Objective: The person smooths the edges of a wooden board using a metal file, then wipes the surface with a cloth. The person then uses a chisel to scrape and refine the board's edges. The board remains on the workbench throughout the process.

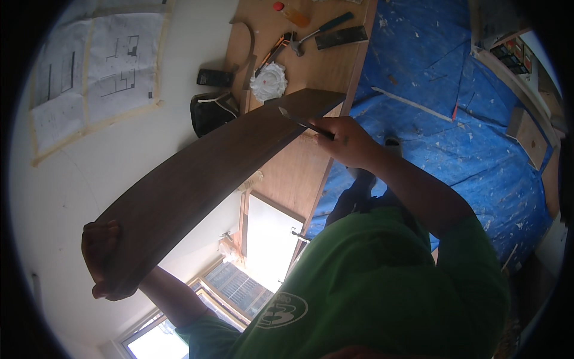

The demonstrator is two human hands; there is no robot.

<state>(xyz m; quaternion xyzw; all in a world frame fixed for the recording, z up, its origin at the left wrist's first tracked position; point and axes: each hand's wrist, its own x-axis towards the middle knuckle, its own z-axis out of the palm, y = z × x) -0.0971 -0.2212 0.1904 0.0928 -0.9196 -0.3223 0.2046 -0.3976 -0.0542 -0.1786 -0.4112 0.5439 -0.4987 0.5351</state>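
Diagonally, the dark board [197, 176] runs from the left hand [100, 248] clasping one end toward the right hand [347, 140], pinching a pointed tool [305, 122] near the other.

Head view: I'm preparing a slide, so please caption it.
Dark brown board in the left hand's grip; slim pointed tool in the right hand's grip, its tip over the board.

1. I count two hands of mine: left hand [103, 242], right hand [345, 140].
2. I have one plank [197, 175].
3. I have one pointed tool [295, 118].
4. I see one hammer [333, 24].
5. I see one bottle [293, 15].
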